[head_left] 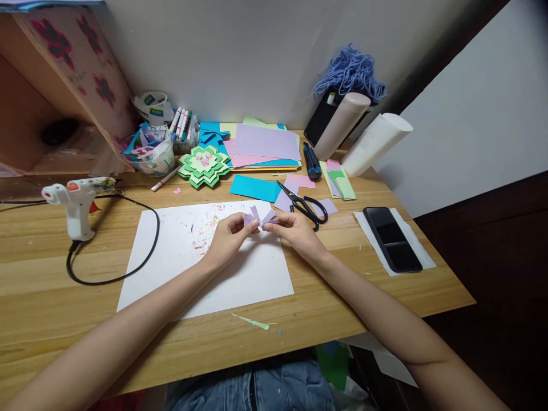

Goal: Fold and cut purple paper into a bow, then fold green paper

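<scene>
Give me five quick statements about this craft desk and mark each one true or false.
1. The left hand and the right hand both pinch the purple paper piece over the white sheet. True.
2. The glue gun lies on the white sheet. False: it stands on the bare desk, left of the sheet.
3. The phone rests on a white mat. True.
4. The right hand has the scissors in its grip. False: they lie on the desk just beyond it.
5. The green paper flower sits beside the phone. False: it is at the back, near the markers.
</scene>
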Tool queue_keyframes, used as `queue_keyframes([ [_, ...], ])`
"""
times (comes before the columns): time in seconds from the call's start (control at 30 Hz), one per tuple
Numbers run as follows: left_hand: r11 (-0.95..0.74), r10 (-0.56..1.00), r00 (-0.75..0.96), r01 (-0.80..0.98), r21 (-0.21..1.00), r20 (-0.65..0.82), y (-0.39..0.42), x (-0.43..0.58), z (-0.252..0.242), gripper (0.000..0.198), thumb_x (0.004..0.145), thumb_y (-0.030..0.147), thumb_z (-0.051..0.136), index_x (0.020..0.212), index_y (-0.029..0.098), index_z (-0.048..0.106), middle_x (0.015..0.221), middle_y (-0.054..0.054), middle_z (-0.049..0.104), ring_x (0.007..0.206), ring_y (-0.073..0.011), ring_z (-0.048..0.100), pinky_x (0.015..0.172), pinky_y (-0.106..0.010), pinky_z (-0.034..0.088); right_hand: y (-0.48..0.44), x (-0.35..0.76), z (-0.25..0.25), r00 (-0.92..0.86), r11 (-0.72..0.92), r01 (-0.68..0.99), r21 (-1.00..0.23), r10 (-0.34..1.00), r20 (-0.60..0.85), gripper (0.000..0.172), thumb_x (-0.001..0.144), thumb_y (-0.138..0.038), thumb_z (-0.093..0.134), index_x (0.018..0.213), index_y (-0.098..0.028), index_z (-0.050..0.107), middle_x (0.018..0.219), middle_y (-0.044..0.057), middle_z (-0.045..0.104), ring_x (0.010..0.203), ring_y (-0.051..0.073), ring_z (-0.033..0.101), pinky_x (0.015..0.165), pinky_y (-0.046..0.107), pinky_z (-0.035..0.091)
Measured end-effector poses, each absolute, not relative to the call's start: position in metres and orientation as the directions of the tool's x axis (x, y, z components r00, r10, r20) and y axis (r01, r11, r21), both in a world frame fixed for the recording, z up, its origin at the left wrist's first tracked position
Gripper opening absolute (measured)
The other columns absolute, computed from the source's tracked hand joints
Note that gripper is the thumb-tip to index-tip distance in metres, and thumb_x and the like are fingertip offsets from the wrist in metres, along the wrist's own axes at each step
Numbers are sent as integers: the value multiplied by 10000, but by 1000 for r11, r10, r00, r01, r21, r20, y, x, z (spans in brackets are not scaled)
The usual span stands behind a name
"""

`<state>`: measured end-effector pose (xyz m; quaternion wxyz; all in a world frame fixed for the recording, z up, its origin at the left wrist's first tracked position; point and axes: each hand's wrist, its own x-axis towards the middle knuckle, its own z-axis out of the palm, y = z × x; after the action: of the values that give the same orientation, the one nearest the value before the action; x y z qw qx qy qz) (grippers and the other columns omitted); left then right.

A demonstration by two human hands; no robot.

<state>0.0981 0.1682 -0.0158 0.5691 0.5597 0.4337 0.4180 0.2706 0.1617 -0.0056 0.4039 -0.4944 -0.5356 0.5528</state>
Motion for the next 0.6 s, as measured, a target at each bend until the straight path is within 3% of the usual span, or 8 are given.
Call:
queue_keyframes([
  [0.6,12,959,284,18,1000,-16,168,98,-16,234,751,379,636,726,147,618,706,-18,630,689,-129,579,656,-250,446,159,268,-5,-180,-54,66,-996,981,-66,160,694,-321,695,699,-165,661,738,17,655,716,139,584,701,273,442],
])
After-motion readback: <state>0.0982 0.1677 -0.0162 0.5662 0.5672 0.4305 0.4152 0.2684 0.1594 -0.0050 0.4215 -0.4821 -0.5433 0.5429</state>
